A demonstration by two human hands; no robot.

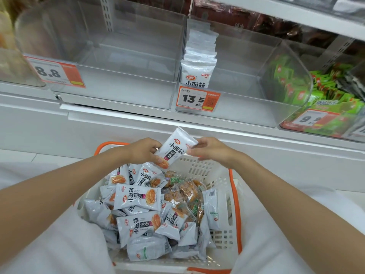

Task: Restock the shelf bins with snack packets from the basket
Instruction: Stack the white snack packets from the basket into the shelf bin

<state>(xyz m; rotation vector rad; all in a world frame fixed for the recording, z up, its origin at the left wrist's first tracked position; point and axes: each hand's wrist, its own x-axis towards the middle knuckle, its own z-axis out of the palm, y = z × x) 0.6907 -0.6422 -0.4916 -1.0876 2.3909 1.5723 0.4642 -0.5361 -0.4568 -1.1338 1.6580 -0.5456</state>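
Grips one snack packet (175,147) with the left hand (145,150) at frame centre: fingers curled close round the packet's lower end, thumb pressed on its printed face. Pinches the packet's upper right corner with the right hand (209,150): thumb and forefinger drawn narrow, other fingers loosely bent. Holds the packet tilted, top end toward the upper right, above the far rim of the basket (235,194) and below the shelf edge.

Lower centre: white basket with orange trim, holding a heap of loose packets (136,196), mostly white, some orange toward the right side.

Upper centre-right: clear middle bin (237,95), with a row of stacked packets (199,62) of the same white print standing upright against its left wall. Price tag (197,98) reading 13.5 on the bin's front.

Upper left: clear left bin (122,76). Far right: green packets (292,86) in a neighbouring bin.
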